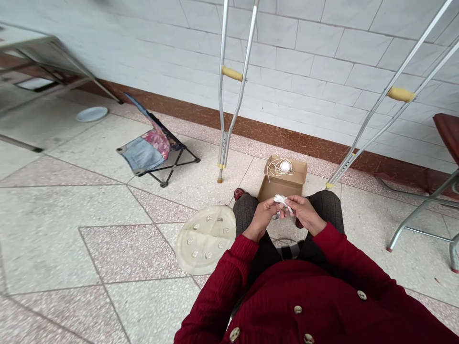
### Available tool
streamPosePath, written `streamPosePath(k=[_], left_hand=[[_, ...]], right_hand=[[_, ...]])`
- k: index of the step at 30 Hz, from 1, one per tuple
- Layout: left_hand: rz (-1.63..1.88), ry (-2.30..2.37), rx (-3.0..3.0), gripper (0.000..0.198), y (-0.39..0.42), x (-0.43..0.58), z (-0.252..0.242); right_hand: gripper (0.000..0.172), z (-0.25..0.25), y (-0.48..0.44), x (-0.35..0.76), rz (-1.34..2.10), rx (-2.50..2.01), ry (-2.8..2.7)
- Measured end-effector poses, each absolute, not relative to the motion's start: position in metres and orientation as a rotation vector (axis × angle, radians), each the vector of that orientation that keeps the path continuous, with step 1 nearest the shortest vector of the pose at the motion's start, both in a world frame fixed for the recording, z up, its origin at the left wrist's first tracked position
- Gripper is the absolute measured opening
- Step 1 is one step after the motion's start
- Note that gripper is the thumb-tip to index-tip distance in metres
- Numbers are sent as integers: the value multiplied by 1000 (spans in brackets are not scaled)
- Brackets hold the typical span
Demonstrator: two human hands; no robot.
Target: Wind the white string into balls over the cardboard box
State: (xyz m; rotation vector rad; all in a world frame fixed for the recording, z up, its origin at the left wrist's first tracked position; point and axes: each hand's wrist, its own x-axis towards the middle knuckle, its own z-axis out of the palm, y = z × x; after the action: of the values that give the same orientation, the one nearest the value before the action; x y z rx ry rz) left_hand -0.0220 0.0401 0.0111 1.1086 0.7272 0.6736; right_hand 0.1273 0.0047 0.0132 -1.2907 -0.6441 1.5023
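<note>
Between my knees, my left hand and my right hand pinch a small bundle of white cord from both sides. Loops of the bundle stand up above the fingertips. Just beyond it on the floor lies an open cardboard box. In the box's far part rests a ball of white cord, with loose strands curling to its left. My fingers partly cover the lower part of the bundle, so how it is tied cannot be made out.
Left of my knee is a round, pale cover with several small marks. Two crutches lean on the tiled wall. A low folding chair, a white plate and a table stand left; a metal-legged chair is right.
</note>
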Motion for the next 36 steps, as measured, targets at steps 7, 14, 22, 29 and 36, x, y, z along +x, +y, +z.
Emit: streamPosePath(k=[7, 14, 22, 29, 36], left_hand=[[561, 826, 1300, 31, 27, -16, -10], [587, 880, 1284, 34, 32, -23, -6], [548, 894, 1543, 35, 39, -31, 9], [501, 991, 2415, 29, 66, -36, 36], [555, 859, 1970, 30, 73, -36, 20]], right_hand=[[19, 6, 19, 132, 819, -1501, -1079], [23, 0, 28, 140, 927, -1381, -990], [21, -15, 23, 149, 923, -1438, -1073], [19, -13, 13, 154, 1156, -1415, -1399], [34, 7, 7, 154, 1591, -1067, -1014]])
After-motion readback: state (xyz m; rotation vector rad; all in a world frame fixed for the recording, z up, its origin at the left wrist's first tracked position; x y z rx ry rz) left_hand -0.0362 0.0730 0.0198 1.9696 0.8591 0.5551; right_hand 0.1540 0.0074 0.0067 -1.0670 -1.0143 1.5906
